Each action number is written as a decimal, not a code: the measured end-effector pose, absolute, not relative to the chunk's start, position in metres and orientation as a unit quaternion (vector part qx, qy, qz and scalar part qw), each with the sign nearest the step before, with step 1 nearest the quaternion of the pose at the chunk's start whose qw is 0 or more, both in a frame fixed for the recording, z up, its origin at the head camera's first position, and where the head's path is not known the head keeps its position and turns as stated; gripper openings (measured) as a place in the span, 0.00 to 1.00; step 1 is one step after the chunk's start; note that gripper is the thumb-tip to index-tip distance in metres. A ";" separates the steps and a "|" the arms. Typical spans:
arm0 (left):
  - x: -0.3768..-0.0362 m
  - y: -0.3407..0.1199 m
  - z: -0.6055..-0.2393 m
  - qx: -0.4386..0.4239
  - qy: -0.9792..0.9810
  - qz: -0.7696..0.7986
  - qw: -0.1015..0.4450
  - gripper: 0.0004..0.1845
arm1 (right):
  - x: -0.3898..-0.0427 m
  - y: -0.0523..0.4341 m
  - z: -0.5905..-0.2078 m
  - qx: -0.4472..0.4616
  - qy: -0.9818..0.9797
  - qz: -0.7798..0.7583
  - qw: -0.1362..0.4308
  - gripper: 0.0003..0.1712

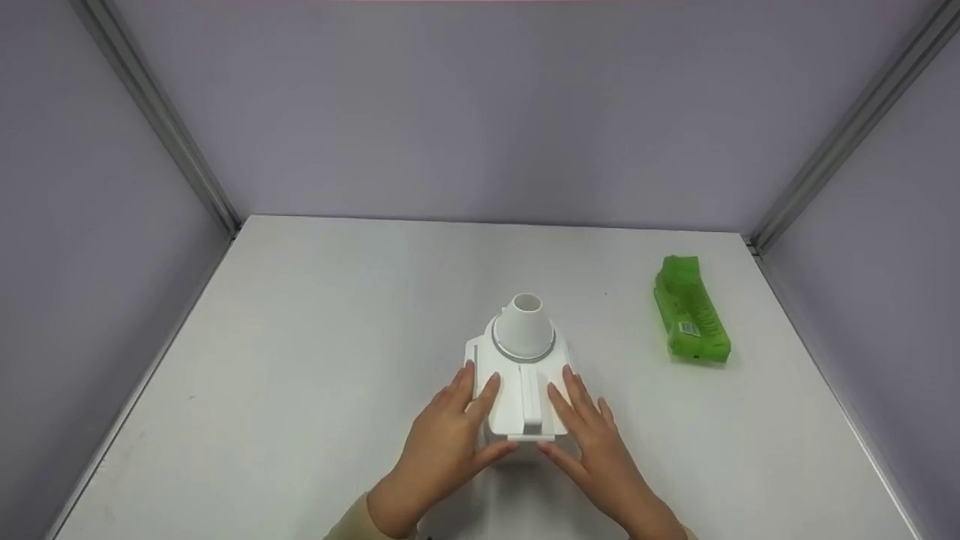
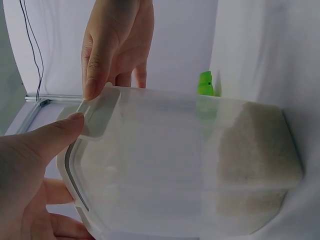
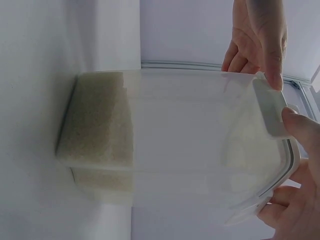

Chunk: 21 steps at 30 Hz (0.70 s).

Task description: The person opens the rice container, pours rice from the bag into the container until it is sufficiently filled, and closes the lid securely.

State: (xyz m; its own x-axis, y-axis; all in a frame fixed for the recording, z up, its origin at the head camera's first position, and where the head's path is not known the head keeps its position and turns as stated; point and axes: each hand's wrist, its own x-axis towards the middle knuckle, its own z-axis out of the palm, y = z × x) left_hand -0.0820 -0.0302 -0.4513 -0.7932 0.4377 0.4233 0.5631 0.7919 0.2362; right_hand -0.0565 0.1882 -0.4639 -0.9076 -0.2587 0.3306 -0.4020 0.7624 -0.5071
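Hands clasp rice-filled container.

no legible text anywhere; small white label on green packet, too blurred to read
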 end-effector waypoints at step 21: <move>-0.085 -0.030 -0.445 -0.266 -0.924 -0.247 0.122 0.43 | -0.057 0.188 -0.468 0.177 -0.930 0.296 0.131 0.40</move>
